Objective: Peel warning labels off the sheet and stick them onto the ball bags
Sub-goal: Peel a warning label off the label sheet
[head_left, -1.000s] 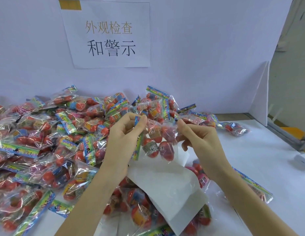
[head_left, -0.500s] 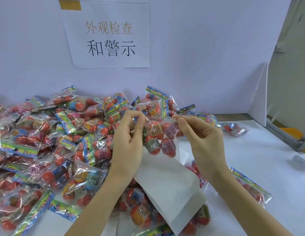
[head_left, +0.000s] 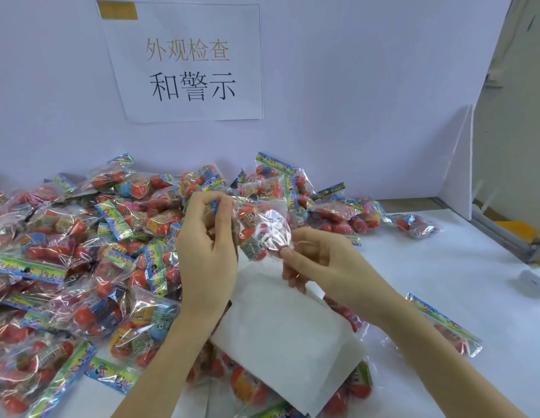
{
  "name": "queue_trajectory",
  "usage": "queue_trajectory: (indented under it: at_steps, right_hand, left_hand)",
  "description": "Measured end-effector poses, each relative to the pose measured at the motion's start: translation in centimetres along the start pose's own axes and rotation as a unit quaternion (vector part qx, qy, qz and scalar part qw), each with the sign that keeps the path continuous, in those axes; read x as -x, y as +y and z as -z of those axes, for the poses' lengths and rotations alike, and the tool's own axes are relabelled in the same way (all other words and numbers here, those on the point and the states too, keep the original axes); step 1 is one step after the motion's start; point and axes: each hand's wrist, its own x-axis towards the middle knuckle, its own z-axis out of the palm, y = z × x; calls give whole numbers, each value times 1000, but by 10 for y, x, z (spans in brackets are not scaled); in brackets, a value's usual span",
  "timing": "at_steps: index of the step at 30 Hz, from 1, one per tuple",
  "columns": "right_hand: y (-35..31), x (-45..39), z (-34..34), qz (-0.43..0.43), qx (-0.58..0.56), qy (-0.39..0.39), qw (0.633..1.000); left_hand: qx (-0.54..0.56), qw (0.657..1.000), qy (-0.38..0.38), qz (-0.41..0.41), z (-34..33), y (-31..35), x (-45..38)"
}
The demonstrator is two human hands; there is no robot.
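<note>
Ball bag (head_left: 259,233) is hanging from the left hand (head_left: 207,251), pinching its top; right hand (head_left: 320,263) fingertips are pinching its lower edge, probably steadying it for labelling.

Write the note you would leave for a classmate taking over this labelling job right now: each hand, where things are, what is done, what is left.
Left hand grips the top edge of one ball bag, held above the white label sheet.
Right hand pinches the bag's lower right side.
Whether this bag already has its label cannot be told.
The big pile of ball bags lies left; a few bags lie right.
Left: check this bag, then go on.
</note>
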Motion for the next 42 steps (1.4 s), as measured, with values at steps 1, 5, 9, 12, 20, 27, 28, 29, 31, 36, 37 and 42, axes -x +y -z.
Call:
queue_trajectory:
  at_steps: [1, 5, 9, 12, 20, 27, 28, 29, 31, 36, 37, 42]
  right_hand:
    - [0, 0, -1, 6, -25, 10, 1000]
    - [1, -4, 5, 43, -97, 105, 989]
    - [2, -5, 15, 21, -140, 110, 984]
    - [-1, -5, 18, -17, -174, 50, 983]
    - [-3, -3, 25, -38, -260, -32, 964]
    - [-8, -1, 15, -58, -151, -16, 987]
    - [-8, 0, 13, -51, -115, -6, 992]
    - [-7, 0, 12, -45, -91, -3, 995]
    - [-7, 1, 11, -48, -96, 2, 994]
    - [-12, 1, 12, -42, -142, 33, 988]
    - [-11, 1, 12, -34, -152, 50, 987]
    - [8, -6, 13, 80, 81, 197, 974]
  left_hand:
    - [12, 1000, 2, 9, -1, 1, 0]
    - [125, 986, -45, 96, -6, 2, 1]
    - [154, 969, -99, 164, -8, -5, 0]
    - [191, 963, -96, 164, -3, -6, -5]
    - [218, 956, -100, 167, -1, -5, -8]
    - [185, 950, -177, 177, 3, -11, -8]
    - [184, 946, -189, 187, 4, -11, -9]
    - [178, 945, -194, 195, 4, -11, -9]
    - [173, 947, -180, 203, 4, -13, -9]
    - [191, 942, -140, 238, 3, -12, -8]
    - [198, 942, -122, 241, 2, -11, -7]
    - [74, 979, -119, 147, 3, -9, -8]
